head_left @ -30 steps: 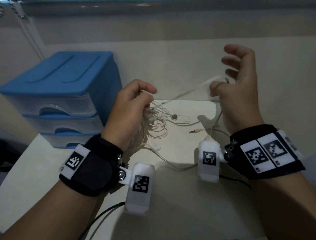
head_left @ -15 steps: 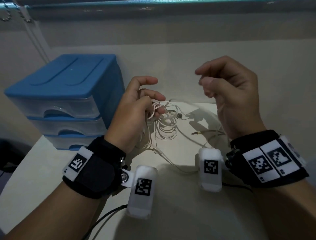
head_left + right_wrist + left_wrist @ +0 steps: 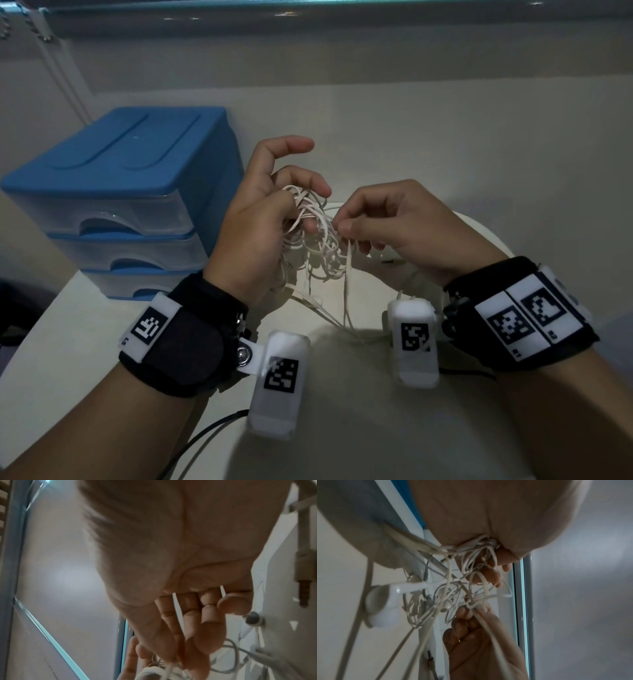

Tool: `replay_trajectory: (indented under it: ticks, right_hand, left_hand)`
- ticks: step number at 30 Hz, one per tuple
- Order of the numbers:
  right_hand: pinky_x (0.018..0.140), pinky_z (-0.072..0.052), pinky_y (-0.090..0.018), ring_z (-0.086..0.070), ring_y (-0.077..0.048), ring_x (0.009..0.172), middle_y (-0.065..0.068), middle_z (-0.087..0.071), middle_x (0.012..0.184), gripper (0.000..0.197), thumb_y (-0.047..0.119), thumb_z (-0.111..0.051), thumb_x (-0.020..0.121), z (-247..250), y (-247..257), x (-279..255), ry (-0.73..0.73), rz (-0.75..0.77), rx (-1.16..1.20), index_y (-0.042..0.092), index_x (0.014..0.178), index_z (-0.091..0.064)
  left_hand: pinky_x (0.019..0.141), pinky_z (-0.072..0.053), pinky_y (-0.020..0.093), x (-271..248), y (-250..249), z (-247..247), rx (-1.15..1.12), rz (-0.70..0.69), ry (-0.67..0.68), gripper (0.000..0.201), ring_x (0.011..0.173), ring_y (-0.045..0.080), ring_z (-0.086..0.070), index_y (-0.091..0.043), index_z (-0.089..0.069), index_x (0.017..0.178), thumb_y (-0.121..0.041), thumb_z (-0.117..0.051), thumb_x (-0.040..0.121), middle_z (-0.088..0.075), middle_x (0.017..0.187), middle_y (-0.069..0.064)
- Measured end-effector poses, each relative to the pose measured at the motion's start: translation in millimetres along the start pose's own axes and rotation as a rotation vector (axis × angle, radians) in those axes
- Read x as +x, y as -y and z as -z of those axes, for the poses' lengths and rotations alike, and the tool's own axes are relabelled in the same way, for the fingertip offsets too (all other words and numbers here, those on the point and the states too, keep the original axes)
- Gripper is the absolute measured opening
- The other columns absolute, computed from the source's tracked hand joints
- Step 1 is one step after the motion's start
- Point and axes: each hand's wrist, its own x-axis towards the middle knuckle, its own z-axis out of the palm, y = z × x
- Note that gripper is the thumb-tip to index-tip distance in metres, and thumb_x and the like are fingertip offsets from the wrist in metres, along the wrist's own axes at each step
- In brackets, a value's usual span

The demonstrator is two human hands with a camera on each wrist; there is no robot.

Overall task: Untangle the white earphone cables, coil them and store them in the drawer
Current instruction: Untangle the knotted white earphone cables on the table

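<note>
White earphone cables (image 3: 315, 240) hang in a loose tangle between our two hands, held up off the table (image 3: 376, 428), with several strands trailing down to the tabletop between our wrists. Our left hand (image 3: 260, 219) grips the top of the bundle: the curled fingers close round a knot of loops against the palm, while the index finger sticks out free toward twelve o'clock. The left wrist view shows the same knot (image 3: 481, 545) pressed into the palm, with loops draped over the fingertips (image 3: 489, 576) and one earbud (image 3: 399, 588) dangling at about nine o'clock of the tangle.

Our right hand (image 3: 414, 226) sits at three o'clock of the bundle, just beside it, its thumb and forefinger pinching a single strand at the tangle's edge; the other fingers are curled under. In the right wrist view a strand (image 3: 178, 615) runs down between the fingers, and a jack plug (image 3: 302, 585) hangs near the right edge, with another earbud (image 3: 254, 619) just below the little finger.

At ten o'clock of our hands stands a blue drawer unit (image 3: 123, 192) with three clear drawers, all pushed in. Both wrists wear black straps with printed square markers (image 3: 507, 323).
</note>
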Motion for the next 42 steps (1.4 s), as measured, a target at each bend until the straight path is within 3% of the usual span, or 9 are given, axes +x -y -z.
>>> replay_trajectory:
  ticks: [2,6,10,14,24,28,32,37,42]
  right_hand:
    - [0.059,-0.044,-0.017,-0.059,-0.013,0.060,-0.017,-0.073,0.074,0.013,-0.005,-0.071,0.084,-1,-1,0,0.011,0.003,0.045,0.007,0.085,-0.074]
    - [0.065,-0.041,-0.032,-0.056,-0.021,0.070,-0.010,-0.073,0.073,0.020,0.004,-0.064,0.081,0,-4,2,-0.033,-0.037,-0.016,0.016,0.086,-0.079]
    - [0.063,-0.035,-0.035,-0.043,-0.022,0.062,0.003,-0.055,0.059,0.027,0.012,-0.056,0.088,6,-7,7,-0.216,-0.098,-0.132,0.019,0.072,-0.077]
    - [0.056,-0.035,-0.028,-0.040,-0.018,0.060,0.001,-0.047,0.062,0.037,0.001,-0.048,0.089,10,-2,8,-0.383,-0.079,0.145,0.021,0.062,-0.063]
    - [0.048,-0.028,-0.023,-0.040,-0.015,0.047,-0.008,-0.052,0.071,0.037,-0.013,-0.028,0.087,32,1,5,-0.809,0.080,0.799,0.011,0.083,-0.056]
    - [0.054,-0.048,-0.025,-0.060,-0.023,0.057,-0.016,-0.063,0.077,0.034,-0.011,-0.029,0.092,31,8,2,-0.795,0.123,0.902,0.012,0.088,-0.053]
    - [0.078,-0.058,-0.034,-0.073,-0.034,0.083,-0.018,-0.068,0.083,0.032,-0.012,-0.031,0.093,26,10,1,-0.724,0.200,0.867,0.008,0.086,-0.055]
    - [0.085,-0.050,-0.035,-0.068,-0.024,0.097,-0.013,-0.071,0.100,0.023,0.001,-0.051,0.079,21,4,5,-0.631,0.208,0.380,0.015,0.087,-0.067]
    - [0.102,-0.044,-0.033,-0.055,-0.008,0.116,0.008,-0.055,0.136,0.046,0.025,-0.071,0.080,16,0,3,-0.359,0.109,-0.067,0.042,0.123,-0.069]
  left_hand:
    - [0.057,-0.045,0.032,0,0,0,-0.008,-0.006,-0.002,0.060,0.062,0.021,-0.050,-0.018,-0.056,0.125,0.014,-0.035,0.079,-0.065,0.090,0.011]
    - [0.052,-0.040,0.025,-1,0,0,-0.018,-0.009,-0.001,0.049,0.059,0.015,-0.045,-0.017,-0.060,0.122,0.007,-0.042,0.084,-0.062,0.088,0.011]
    - [0.058,-0.042,0.014,2,3,4,0.281,-0.066,-0.060,0.024,0.065,0.005,-0.051,-0.015,-0.071,0.113,-0.003,-0.064,0.093,-0.058,0.083,0.004]
    - [0.069,-0.046,0.018,3,10,8,0.450,-0.056,-0.028,0.032,0.075,0.004,-0.057,-0.021,-0.078,0.103,0.005,-0.070,0.085,-0.064,0.084,-0.003]
    - [0.065,-0.051,0.024,2,11,8,0.566,0.115,0.041,0.029,0.070,0.009,-0.064,-0.028,-0.081,0.097,-0.003,-0.072,0.086,-0.076,0.095,-0.004]
    - [0.066,-0.058,0.029,1,14,8,0.566,0.216,0.092,0.024,0.079,0.020,-0.076,-0.027,-0.080,0.100,-0.008,-0.077,0.086,-0.079,0.093,-0.005]
    - [0.059,-0.053,0.024,0,13,8,0.613,0.228,0.096,0.012,0.064,0.009,-0.067,-0.026,-0.080,0.096,-0.020,-0.083,0.085,-0.077,0.078,-0.009]
    - [0.051,-0.052,0.023,-1,11,6,0.574,0.251,0.103,0.004,0.053,0.010,-0.065,-0.015,-0.080,0.089,-0.019,-0.079,0.088,-0.074,0.065,0.000]
    - [0.054,-0.059,0.041,0,11,5,0.557,0.194,0.061,0.005,0.061,0.032,-0.068,-0.019,-0.080,0.086,-0.023,-0.079,0.089,-0.075,0.077,0.016]
